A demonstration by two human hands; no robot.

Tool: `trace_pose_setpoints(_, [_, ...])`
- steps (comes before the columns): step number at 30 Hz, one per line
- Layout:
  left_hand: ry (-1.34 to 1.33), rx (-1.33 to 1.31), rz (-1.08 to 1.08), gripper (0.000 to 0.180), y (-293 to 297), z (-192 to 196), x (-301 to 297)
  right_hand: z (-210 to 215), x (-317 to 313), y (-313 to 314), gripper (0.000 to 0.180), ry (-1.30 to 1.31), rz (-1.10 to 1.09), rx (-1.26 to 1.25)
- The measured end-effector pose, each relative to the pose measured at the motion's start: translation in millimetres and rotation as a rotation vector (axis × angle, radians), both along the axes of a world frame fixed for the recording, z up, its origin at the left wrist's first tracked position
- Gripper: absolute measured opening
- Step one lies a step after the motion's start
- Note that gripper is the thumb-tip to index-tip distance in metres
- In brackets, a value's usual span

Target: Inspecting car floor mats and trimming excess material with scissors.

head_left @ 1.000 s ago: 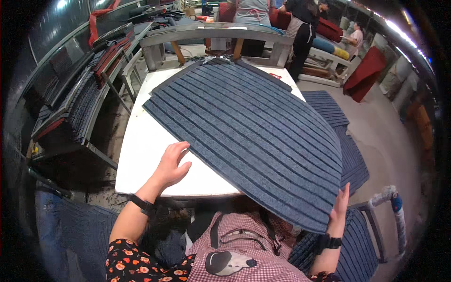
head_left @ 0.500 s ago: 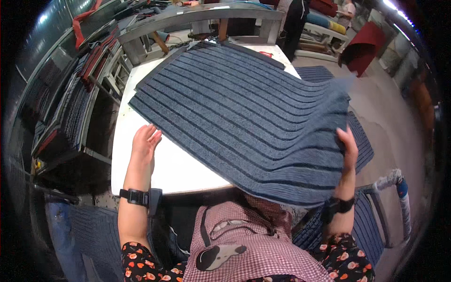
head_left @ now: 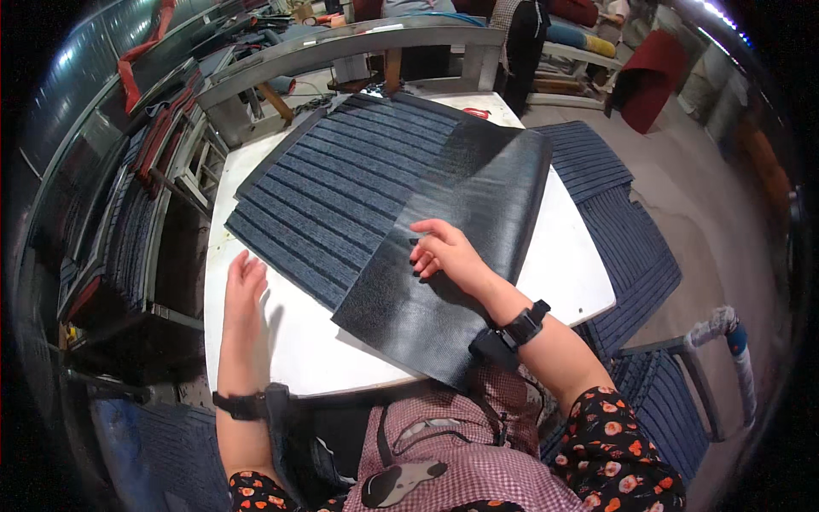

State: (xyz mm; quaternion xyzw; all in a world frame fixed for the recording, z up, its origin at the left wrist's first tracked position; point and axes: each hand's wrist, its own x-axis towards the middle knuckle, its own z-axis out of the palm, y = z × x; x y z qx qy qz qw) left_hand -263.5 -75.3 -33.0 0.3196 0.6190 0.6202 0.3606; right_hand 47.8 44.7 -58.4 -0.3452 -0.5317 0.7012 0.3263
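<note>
One view only, head camera looking down. Blue ribbed mat point(head_left: 341, 192) lies on the white bench point(head_left: 281, 341), running from the near left toward the far right. Its right portion is folded over, black rubber backing point(head_left: 452, 247) facing up; the near edge of that fold hangs slightly past the near edge of the bench, just above the person's checked apron point(head_left: 461, 461).

Right hand point(head_left: 448, 252) rests on the black backing near the middle of the fold, fingers loosely curled and spread, palm down, pressing on it rather than gripping. Dark watch band point(head_left: 525, 324) on that wrist.

Left hand point(head_left: 245, 286) lies flat on bare bench surface, fingers straight and together, holding nothing. Fingertips sit just beside the near-left corner of the mat; contact cannot be told. Dark band point(head_left: 241, 405) on that wrist too.

More blue ribbed mats point(head_left: 631, 247) are spread on the floor right of the bench. Left of the bench, racks point(head_left: 128, 230) hold stacked mats. Metal frame point(head_left: 358, 43) stands at the far end. A person point(head_left: 520, 43) stands far back.
</note>
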Motion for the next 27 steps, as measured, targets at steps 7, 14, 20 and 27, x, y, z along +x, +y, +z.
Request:
trace_pose_setpoints(7, [0.977, -0.007, -0.792, 0.066, -16.9, 4.9, 87.2, 28.8, -2.7, -3.1, 0.025, -0.069, -0.043, 0.324])
trace_pose_setpoints(14, [0.192, -0.1, 0.021, 0.058, 14.6, -30.5, -7.1, -17.1, 83.8, -17.2, 0.051, -0.73, -0.758, 0.932])
trace_pose_setpoints(20, [-0.312, -0.126, 0.175, 0.03, 38.2, -7.2, -46.9, -24.3, 90.1, -24.5, 0.055, -0.612, -0.795, 0.744])
trace_pose_setpoints(27, [-0.027, -0.245, -0.006, 0.031, 69.4, -29.7, -57.4, -24.0, 98.7, -26.4, 0.055, -0.559, -0.791, 0.694])
